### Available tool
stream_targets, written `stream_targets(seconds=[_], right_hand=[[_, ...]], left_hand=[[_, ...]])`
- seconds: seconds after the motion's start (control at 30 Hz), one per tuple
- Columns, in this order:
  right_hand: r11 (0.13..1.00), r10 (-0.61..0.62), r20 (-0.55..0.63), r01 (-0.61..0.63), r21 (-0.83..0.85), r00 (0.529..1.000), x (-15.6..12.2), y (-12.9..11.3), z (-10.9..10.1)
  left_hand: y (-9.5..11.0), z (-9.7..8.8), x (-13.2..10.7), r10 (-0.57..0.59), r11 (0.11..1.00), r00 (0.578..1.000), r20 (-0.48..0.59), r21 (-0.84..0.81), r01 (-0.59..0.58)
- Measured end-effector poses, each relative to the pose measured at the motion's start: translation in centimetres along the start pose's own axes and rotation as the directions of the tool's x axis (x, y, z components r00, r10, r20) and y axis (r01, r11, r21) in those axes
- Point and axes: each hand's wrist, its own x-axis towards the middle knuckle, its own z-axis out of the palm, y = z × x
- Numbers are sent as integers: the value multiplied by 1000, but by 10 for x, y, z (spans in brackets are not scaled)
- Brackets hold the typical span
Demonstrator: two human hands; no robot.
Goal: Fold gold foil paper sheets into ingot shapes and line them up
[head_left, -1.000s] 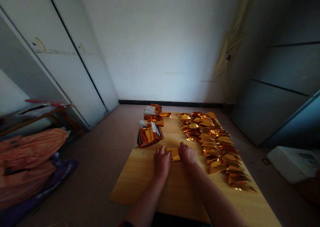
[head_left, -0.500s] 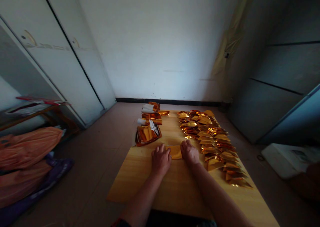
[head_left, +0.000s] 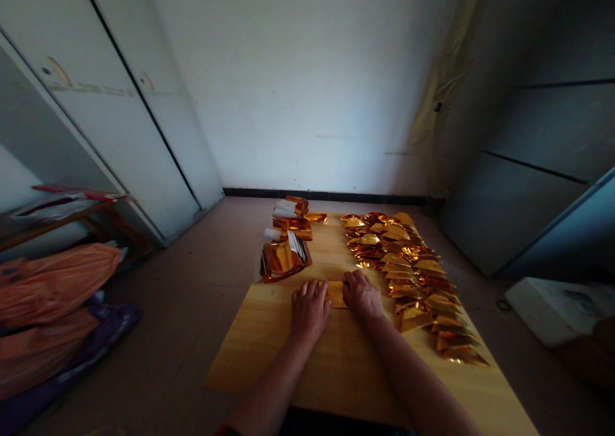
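A folded sheet of gold foil paper (head_left: 336,294) lies flat on the wooden table (head_left: 336,372), between my two hands. My left hand (head_left: 310,306) has its curled fingers on the sheet's left end. On the right end, the bent fingers of my right hand (head_left: 362,295) press the foil, and they cover that edge. Rows of folded gold foil pieces (head_left: 408,263) spread along the table's right side. A stack of gold foil sheets (head_left: 283,257) lies beyond my left hand.
Behind that stack are more foil sheets (head_left: 295,228) and a rolled bundle (head_left: 288,207). Orange bags (head_left: 62,282) lie on the left, by a low shelf. Cabinets (head_left: 144,103) stand to the left, a white box (head_left: 552,311) on the floor to the right. A wall (head_left: 312,90) closes the far side.
My right hand has shifted slightly left along the foil sheet, toward my left hand. My left hand stays nearly in place on the other end.
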Motion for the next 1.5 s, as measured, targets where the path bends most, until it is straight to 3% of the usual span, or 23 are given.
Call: stream_targets(seconds=[0.2,0.37,0.57,0.9,1.03,1.2,1.37,1.5], right_hand=[[999,-45,31,44,26,998,-3,-2,-5],[999,-14,14,14,46,1000,-5,-3,-2],[1000,-28,2,28,10,1000,-7,-7,-2],[999,-24,-19,24,41,1000,-8,-8,-2],[998,-19,-22,20,55,1000,-7,-8,-3],[993,-46,-75,53,102,996,-7,-6,-4],[945,-105,-167,150,291,980,-5,4,4],[752,-113,-166,193,630,980,-7,10,13]], left_hand=[[-4,1,4,-13,998,999,39,-63,15],[-6,3,25,-33,985,995,95,-169,48],[0,6,43,39,994,975,219,-112,-15],[2,-4,66,-138,983,912,386,-57,173],[4,-3,69,-145,985,906,397,-30,171],[6,1,65,-92,988,944,316,-86,125],[6,-1,59,-40,959,964,262,-260,110],[0,-7,55,-48,847,944,325,-489,211]])
